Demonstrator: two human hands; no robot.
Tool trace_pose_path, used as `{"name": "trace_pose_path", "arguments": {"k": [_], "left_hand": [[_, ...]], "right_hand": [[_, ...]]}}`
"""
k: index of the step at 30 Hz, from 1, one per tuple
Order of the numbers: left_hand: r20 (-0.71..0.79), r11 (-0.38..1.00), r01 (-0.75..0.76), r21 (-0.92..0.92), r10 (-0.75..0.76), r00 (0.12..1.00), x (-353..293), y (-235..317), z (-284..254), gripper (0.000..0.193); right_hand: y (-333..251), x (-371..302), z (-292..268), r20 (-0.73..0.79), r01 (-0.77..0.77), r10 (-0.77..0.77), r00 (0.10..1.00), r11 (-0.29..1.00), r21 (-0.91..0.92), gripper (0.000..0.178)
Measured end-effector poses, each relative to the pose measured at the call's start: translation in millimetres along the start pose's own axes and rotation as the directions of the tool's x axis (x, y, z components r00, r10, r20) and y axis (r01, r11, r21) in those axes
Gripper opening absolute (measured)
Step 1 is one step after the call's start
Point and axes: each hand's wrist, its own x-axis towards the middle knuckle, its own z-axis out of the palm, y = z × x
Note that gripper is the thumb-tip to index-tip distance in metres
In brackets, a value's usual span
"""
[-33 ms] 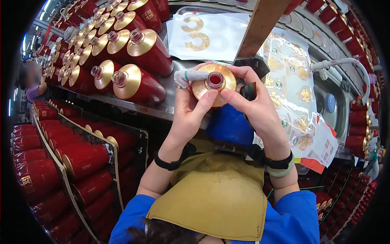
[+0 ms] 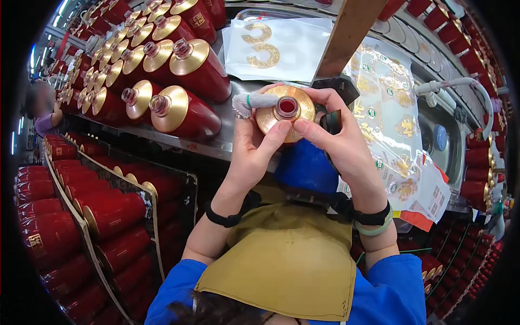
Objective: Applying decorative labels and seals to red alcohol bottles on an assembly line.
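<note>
Between my hands is a dark red bottle with a gold shoulder [image 2: 304,104] and an uncapped neck [image 2: 287,106] tilted toward me. My left hand [image 2: 250,142] grips its left side, the thumb pressed on the gold rim. A white fabric finger cover [image 2: 259,101] with a green band is on one of its fingers. On the other side my right hand [image 2: 342,140] holds the bottle, its thumb beside the left one. Next to that palm is a dark rounded object [image 2: 331,122] that I cannot make out. The bottle's body is mostly hidden; a blue padded shape [image 2: 306,170] shows below.
Several red bottles with gold shoulders [image 2: 176,111] crowd the metal bench at left. White sheets [image 2: 279,49] bear gold shapes; clear decal sheets [image 2: 398,100] lie right of a wooden post [image 2: 346,35]. A sink [image 2: 452,162] lies beyond. Bottle racks [image 2: 157,238] flank me. Another person [image 2: 46,122] is far left.
</note>
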Motion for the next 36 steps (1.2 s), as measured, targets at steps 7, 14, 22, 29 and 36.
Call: {"name": "trace_pose_path", "arguments": {"k": [7, 14, 22, 29, 36], "left_hand": [[-0.030, 1.000, -0.005, 0.009, 0.005, 1.000, 0.1, 4.7, 5.0, 0.059], [-0.071, 0.993, -0.070, 0.091, 0.077, 0.995, 0.9, -0.2, 10.9, 0.066], [-0.009, 0.974, -0.136, -0.181, 0.137, 0.991, 8.0, 2.0, -8.2, 0.041], [0.087, 0.971, -0.240, -0.001, 0.240, 0.967, 10.3, -8.6, -16.5, 0.030], [0.089, 0.985, -0.123, -0.125, 0.135, 0.987, 8.9, -5.4, -19.3, 0.035]], "right_hand": [[-1.0, -3.1, 0.2, 0.009, -0.002, 0.003, 1.000, 1.000, -0.024, 0.047], [-4.3, -3.7, -5.6, -0.002, -0.067, 0.067, 0.998, 0.997, -0.039, 0.042], [2.6, -3.8, 2.5, 0.010, 0.179, -0.189, 0.982, 0.911, -0.371, 0.059], [-1.5, -1.8, 11.5, 0.007, 0.128, -0.134, 0.991, 0.936, -0.329, 0.063], [0.2, -0.2, 11.7, 0.030, 0.173, -0.173, 0.984, 0.928, -0.331, 0.062]]}}
